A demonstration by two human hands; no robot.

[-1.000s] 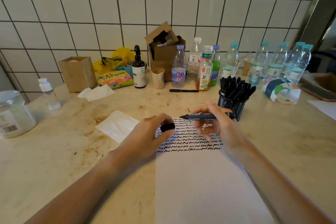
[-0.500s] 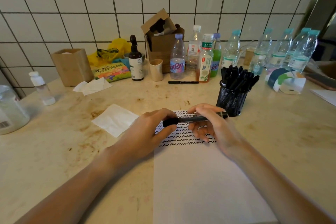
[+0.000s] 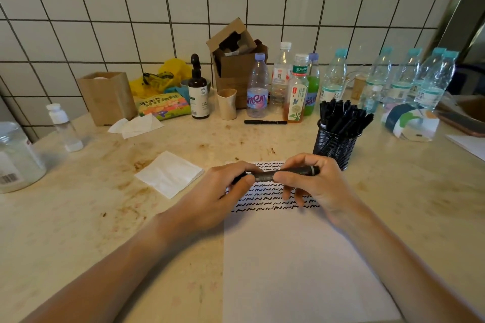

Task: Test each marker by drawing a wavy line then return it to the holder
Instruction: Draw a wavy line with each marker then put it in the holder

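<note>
A black marker (image 3: 265, 175) lies level between both hands, just above the white sheet (image 3: 294, 265). My left hand (image 3: 217, 196) grips its capped left end. My right hand (image 3: 312, 186) holds the barrel, thumb in front and fingers curled over it. Rows of black wavy lines (image 3: 267, 196) cover the sheet's top part, partly hidden by the hands. The black mesh holder (image 3: 336, 147), full of several black markers, stands just behind my right hand. Another black marker (image 3: 265, 122) lies loose on the table near the bottles.
A folded white napkin (image 3: 170, 174) lies left of the sheet. Along the tiled wall stand several plastic bottles (image 3: 258, 89), a brown spray bottle (image 3: 198, 89), a paper cup (image 3: 227, 103) and cardboard boxes (image 3: 106, 98). A glass jar (image 3: 15, 157) sits far left, a tape roll (image 3: 412, 123) far right.
A second ago my left hand held the cap apart from the open marker. The cap has since been pushed onto the tip, and both hands now grip the closed marker.
</note>
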